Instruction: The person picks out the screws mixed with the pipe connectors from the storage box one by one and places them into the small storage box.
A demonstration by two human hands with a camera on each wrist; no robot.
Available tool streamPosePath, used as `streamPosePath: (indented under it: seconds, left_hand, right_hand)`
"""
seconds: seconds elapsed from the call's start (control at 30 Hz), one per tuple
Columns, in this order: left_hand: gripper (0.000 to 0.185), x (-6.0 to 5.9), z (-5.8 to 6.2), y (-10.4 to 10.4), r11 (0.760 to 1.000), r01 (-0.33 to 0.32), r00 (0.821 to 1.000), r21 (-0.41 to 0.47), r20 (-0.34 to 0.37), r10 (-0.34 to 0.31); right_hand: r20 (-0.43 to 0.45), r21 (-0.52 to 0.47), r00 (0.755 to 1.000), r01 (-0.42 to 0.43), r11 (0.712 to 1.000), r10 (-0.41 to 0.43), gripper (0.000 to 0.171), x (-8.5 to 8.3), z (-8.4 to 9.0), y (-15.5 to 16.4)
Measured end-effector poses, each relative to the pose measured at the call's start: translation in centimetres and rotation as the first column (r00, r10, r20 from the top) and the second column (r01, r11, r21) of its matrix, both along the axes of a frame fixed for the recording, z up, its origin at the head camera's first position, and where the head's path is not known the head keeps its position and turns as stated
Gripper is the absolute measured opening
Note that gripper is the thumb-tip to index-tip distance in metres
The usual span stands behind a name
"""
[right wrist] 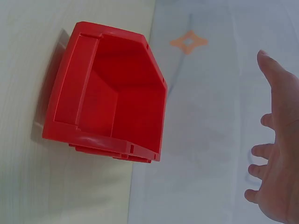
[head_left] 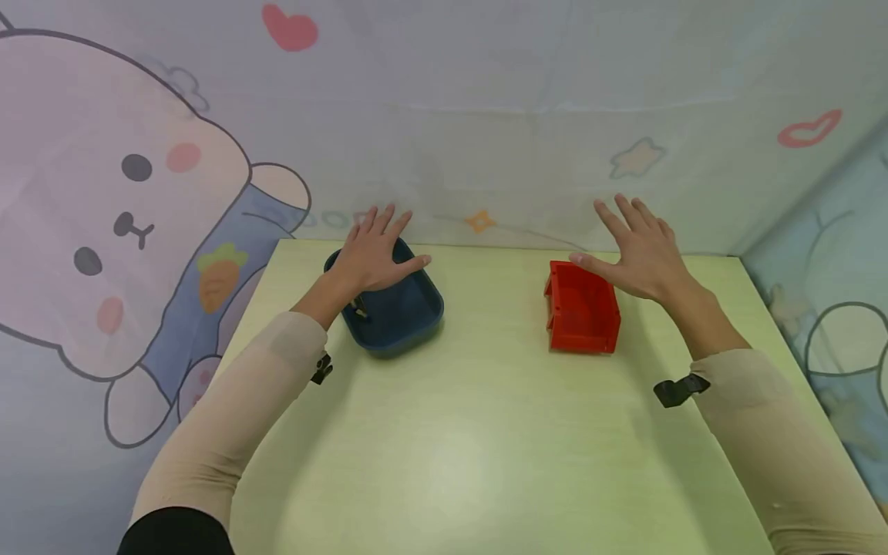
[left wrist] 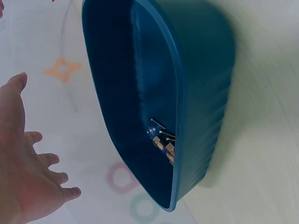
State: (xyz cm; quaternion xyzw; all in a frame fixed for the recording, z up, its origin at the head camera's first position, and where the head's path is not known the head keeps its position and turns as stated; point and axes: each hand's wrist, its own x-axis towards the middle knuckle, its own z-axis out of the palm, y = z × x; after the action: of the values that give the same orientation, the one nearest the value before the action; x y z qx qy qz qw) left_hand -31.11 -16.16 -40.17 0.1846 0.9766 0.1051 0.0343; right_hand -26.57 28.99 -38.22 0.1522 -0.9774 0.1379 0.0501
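Note:
My left hand (head_left: 375, 258) hovers over the dark blue plastic basin (head_left: 409, 316), fingers spread, holding nothing. Inside the basin, the left wrist view shows a few thin screws (left wrist: 158, 123) and metal fittings (left wrist: 163, 148) gathered at one end; one fitting has a blue band. My right hand (head_left: 647, 258) is raised beside and above the red plastic bin (head_left: 584, 312), its fingers spread and nothing in its grasp. In the right wrist view the bin (right wrist: 100, 105) has a low open front, and no objects show inside it.
Both containers stand toward the back of a pale yellow-green table (head_left: 458, 432). Behind it hangs a light cloth (head_left: 486, 139) printed with a cartoon bear, hearts and stars. A small black device is strapped at each wrist.

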Motion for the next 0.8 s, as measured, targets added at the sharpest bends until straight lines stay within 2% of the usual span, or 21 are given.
streamPosePath:
  seconds: [0.17,0.4,0.67,0.8]
  left_hand:
    - [0.097,0.1,0.0,-0.5,1.000,-0.004,1.000,0.023,0.012,0.004]
    - [0.094,0.2,-0.8,-2.4,0.998,0.001,1.000,0.067,0.019,-0.002]
    - [0.092,-0.2,-1.0,-4.8,0.990,-0.050,0.998,0.134,0.041,0.045]
    - [0.091,-0.4,-1.1,-5.6,0.976,-0.091,0.995,0.196,0.056,0.082]
  right_hand:
    - [0.005,0.002,1.000,-0.013,1.000,0.013,0.099,0.1,0.2,-0.6]
    - [0.021,-0.016,0.999,-0.045,0.999,0.045,0.098,-0.1,-0.2,-2.3]
    - [0.021,-0.051,0.995,-0.093,0.994,0.094,0.096,-0.6,-1.0,-5.3]
    - [0.029,-0.067,0.994,-0.106,0.992,0.108,0.095,-0.7,-1.1,-6.6]
